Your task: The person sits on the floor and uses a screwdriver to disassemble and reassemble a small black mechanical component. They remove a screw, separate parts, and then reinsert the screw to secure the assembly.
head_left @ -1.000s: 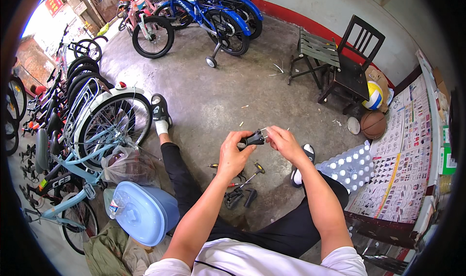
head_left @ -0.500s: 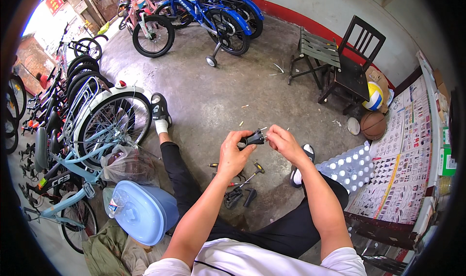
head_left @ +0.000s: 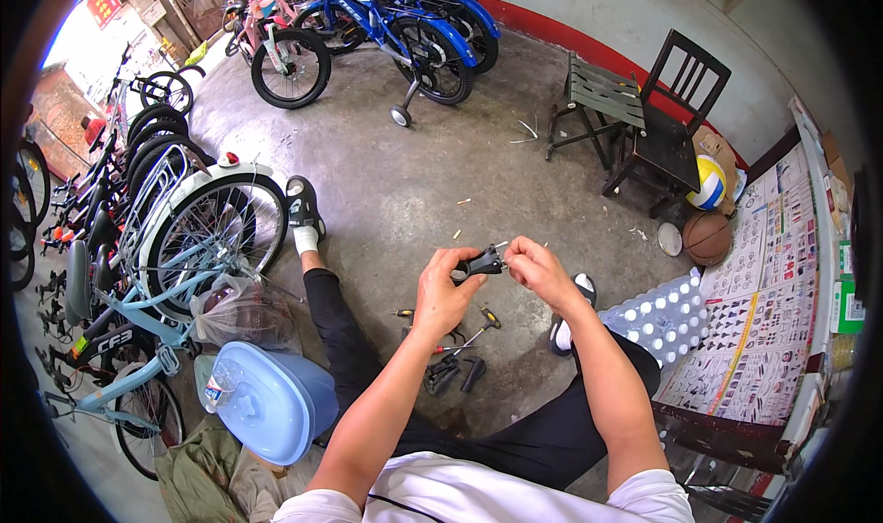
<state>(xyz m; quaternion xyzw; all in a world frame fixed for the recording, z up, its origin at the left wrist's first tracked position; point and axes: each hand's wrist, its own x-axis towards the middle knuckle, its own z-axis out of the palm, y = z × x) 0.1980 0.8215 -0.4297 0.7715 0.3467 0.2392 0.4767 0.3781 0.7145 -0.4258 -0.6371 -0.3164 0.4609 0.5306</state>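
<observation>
My left hand [head_left: 441,290] is closed around a black part that looks like a bicycle handlebar stem [head_left: 480,264], its round clamp end towards the left fingers. At the stem's right end, the fingers of my right hand [head_left: 540,271] are pinched together. What they hold, if anything, is too small to make out. A thin silvery piece [head_left: 500,244] sticks out near that end. Below my hands, on the floor between my legs, lie a yellow-and-black-handled tool [head_left: 490,319], several dark bicycle parts [head_left: 442,374] and a short black part [head_left: 474,374].
A light blue lidded tub [head_left: 276,403] and a pale blue bicycle [head_left: 138,298] stand at the left, before a row of bicycles. Bottled water [head_left: 658,316] sits at right. Farther off are a folding stool [head_left: 602,95], a dark chair [head_left: 676,146], a basketball [head_left: 707,238] and blue bicycles [head_left: 395,26].
My hands and the stem stay almost where they were, with only a slight shift of the right fingers. At the far left, a red shape beyond the bicycles has moved up a little.
</observation>
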